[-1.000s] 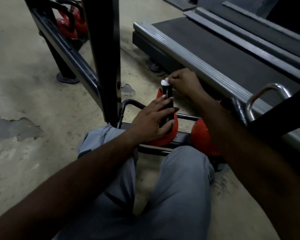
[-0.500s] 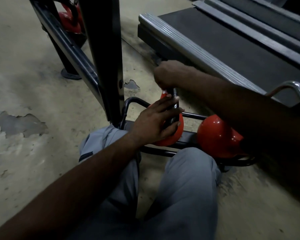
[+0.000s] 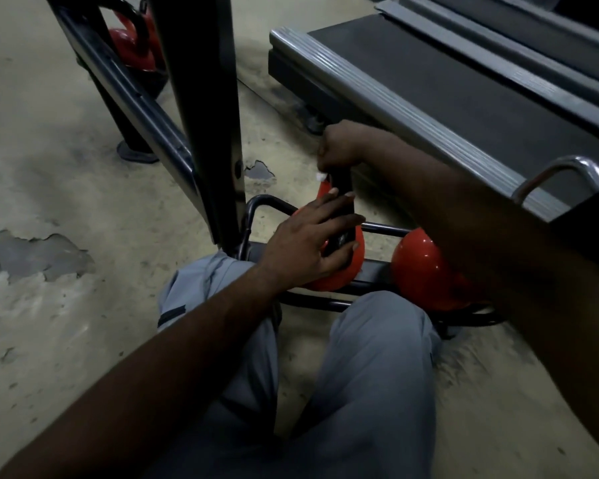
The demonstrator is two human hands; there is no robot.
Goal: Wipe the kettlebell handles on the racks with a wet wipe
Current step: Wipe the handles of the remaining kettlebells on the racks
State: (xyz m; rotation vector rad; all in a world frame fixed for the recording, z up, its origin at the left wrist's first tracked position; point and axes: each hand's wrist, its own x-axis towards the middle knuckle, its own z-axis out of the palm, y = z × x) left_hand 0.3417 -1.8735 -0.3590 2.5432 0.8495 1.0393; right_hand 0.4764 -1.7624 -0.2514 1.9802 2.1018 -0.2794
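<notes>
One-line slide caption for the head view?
Right hand holds a white wet wipe against the black handle of a red round kettlebell; left hand rests on it.

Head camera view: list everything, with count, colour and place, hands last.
rack: one, black, left to centre
near kettlebell: one, red, rack's low tray, centre
second kettlebell: one, red, same tray, to its right
far kettlebell: at least one, red, top left
wet wipe: one, white, against the near kettlebell's handle
treadmill: one, grey and black, top right
floor: beige, peeling patches
trousers: grey, bottom centre
left hand: resting on the near kettlebell
right hand: gripping the wet wipe at the handle top
</notes>
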